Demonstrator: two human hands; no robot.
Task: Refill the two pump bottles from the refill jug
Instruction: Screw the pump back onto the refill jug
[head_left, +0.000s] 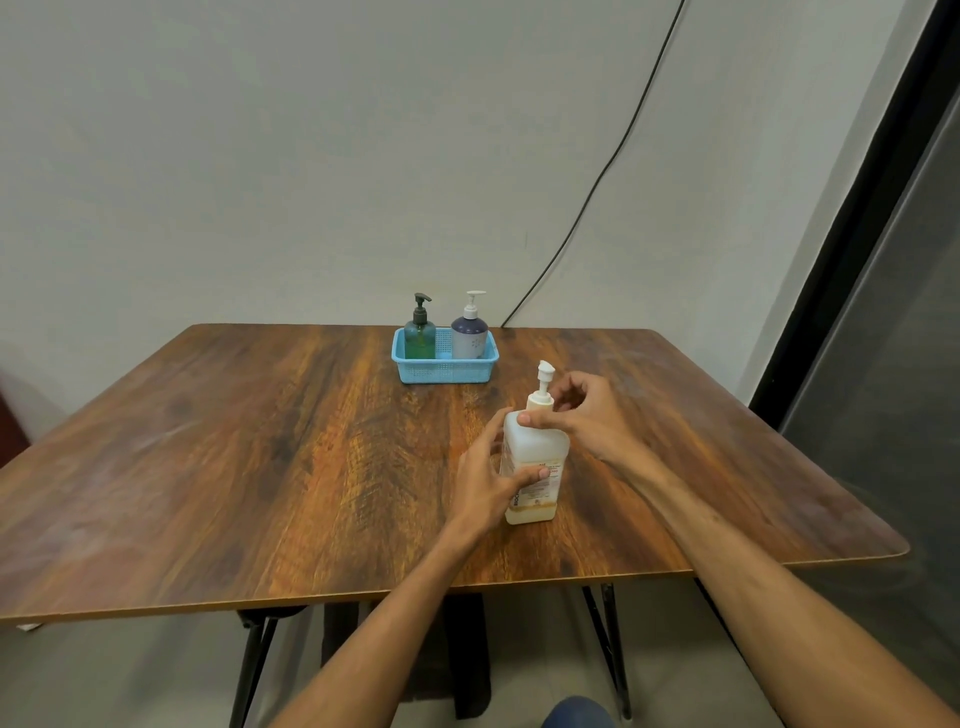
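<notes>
Pale grey wall backs a wood-grain table with dark metal legs, and a black cable runs down the wall to the table's far edge. Beyond the refill jug, near that far edge, sits a blue plastic basket. Inside it stand two pump bottles, both upright: a green pump bottle with a dark pump on the basket's left side and a white-and-purple pump bottle with a white pump on its right side.

Nearer the person than the basket, and well apart from it, the refill jug stands upright on the table. It is a translucent white rectangular container with a label on its front, a thin layer of pale liquid at the bottom and a white pump head on top.

Left hand wraps the jug's lower body, thumb across the label and fingers curled round the far side. Right hand is at the jug's neck, thumb pressed on the shoulder just beside the pump collar and fingers curled loosely behind the collar; whether they grip it I cannot tell.
</notes>
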